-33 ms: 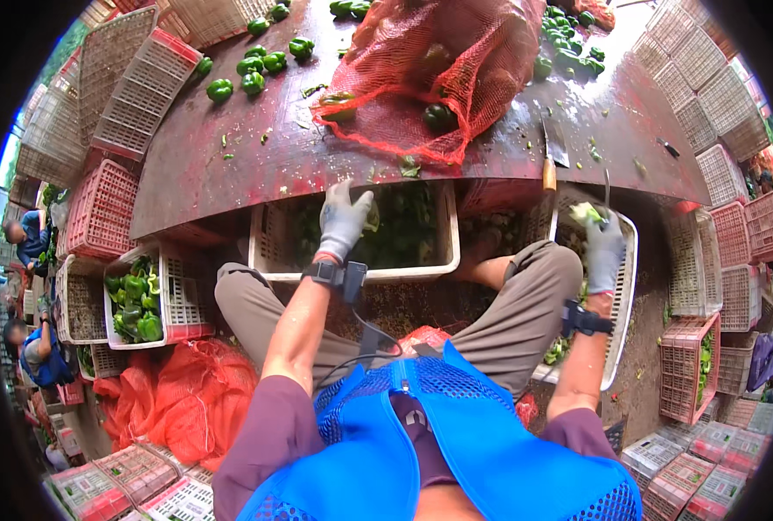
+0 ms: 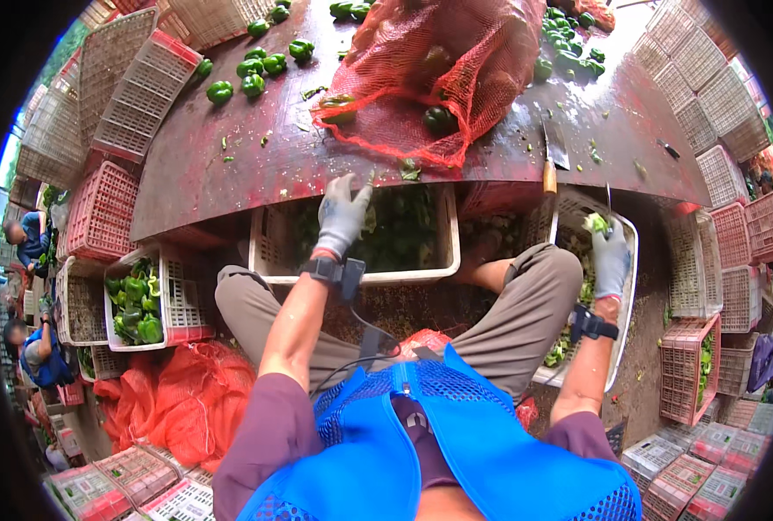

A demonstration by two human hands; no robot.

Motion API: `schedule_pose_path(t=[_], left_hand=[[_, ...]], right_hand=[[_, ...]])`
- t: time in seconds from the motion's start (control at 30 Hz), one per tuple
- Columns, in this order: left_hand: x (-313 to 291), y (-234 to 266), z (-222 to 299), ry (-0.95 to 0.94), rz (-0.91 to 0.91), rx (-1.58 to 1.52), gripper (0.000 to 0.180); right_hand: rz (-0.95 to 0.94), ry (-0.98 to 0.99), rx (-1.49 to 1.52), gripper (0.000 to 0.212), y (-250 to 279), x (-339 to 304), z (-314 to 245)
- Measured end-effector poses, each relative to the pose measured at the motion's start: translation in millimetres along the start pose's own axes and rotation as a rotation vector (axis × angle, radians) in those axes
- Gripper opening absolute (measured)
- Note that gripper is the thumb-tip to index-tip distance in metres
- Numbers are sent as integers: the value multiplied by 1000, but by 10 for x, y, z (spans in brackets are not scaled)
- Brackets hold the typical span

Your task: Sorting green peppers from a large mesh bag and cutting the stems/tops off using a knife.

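Right now your right hand [image 2: 611, 256] is closing its gloved fingers round a pale green pepper piece [image 2: 597, 223] with a thin blade, over the white crate [image 2: 627, 286] by your right knee. You're handling something light, crisp and wet, so pinch the firm wall. Your left hand [image 2: 343, 215] is hovering open over the middle crate [image 2: 360, 276], holding nothing.
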State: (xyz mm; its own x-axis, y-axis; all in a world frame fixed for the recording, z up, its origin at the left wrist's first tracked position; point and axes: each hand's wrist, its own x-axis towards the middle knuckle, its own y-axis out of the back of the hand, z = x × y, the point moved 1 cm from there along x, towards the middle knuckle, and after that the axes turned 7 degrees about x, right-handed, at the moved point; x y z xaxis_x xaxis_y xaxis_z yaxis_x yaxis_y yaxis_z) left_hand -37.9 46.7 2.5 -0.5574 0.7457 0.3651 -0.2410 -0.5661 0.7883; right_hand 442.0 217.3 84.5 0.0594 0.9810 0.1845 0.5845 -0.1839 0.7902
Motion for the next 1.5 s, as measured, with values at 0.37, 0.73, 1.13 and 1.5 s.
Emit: schedule_pose_path(t=[0.37,0.73,1.13,1.5], left_hand=[[1959,-415,-273,-450,-135,890,30],[2654,-318,-639,-25,-288,395,66],[1055,731,-994,347,-95,-1884,51],[-74,752,203,641,-352,-1850,42]], right_hand=[[26,2,248,39,67,-199,-279],[10,197,247,33,-98,-123,-1038],[-180,629,481,36,-774,-788,-1861],[-375,1113,237,69,-1397,-1346,-2571]])
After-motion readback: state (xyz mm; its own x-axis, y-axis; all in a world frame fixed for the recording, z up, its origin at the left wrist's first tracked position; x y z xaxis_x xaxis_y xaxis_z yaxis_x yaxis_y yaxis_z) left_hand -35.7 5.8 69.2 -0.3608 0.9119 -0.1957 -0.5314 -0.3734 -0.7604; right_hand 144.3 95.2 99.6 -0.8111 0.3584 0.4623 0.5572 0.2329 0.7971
